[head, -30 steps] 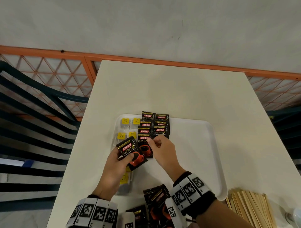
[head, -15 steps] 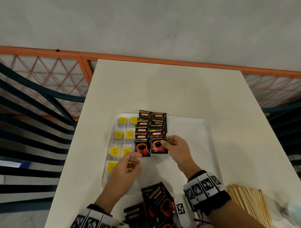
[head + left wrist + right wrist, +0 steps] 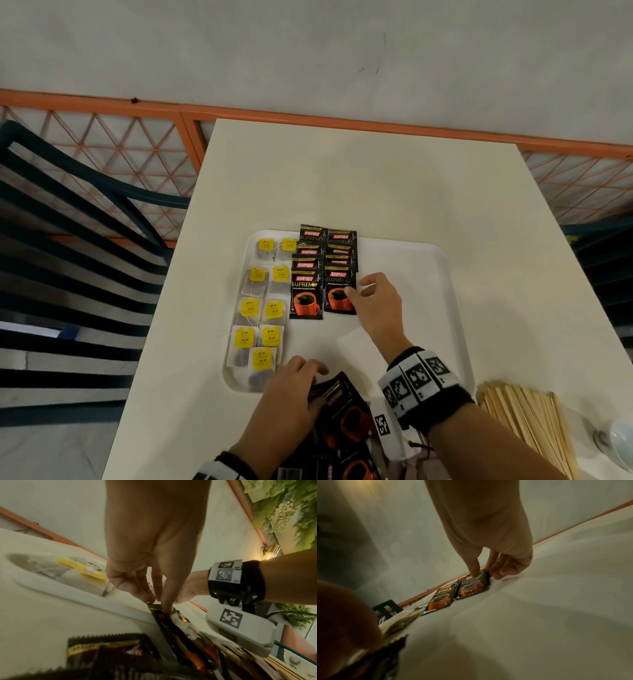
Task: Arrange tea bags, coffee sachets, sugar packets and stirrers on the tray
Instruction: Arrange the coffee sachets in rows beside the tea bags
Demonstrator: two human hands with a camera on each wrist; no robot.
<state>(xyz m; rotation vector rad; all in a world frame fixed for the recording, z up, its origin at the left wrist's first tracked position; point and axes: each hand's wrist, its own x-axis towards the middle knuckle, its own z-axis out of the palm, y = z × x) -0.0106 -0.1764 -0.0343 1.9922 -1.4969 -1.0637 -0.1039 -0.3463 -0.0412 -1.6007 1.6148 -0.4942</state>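
Note:
On the white tray [image 3: 421,274], tea bags with yellow tags [image 3: 260,308] fill the left side. Black coffee sachets [image 3: 323,253] lie beside them in two overlapping columns. My right hand [image 3: 356,289] pinches the right edge of the front right sachet [image 3: 337,298], which lies flat on the tray; in the right wrist view a digit of the hand [image 3: 485,573] presses its face [image 3: 473,586]. My left hand [image 3: 313,371] is at the loose sachet pile [image 3: 346,414] by the table's near edge. There the left hand [image 3: 154,600] pinches the top edge of one sachet [image 3: 171,623].
A bundle of wooden stirrers [image 3: 527,421] lies right of the tray near the table's front edge. A pale rounded object [image 3: 616,442] sits at the far right corner. A dark slatted chair [image 3: 68,240] stands left of the table, with an orange railing [image 3: 308,116] behind.
My left hand laid its sachet at the front of the left column, then drew back to the loose pile and took hold of another. My right hand stayed at the front right sachet.

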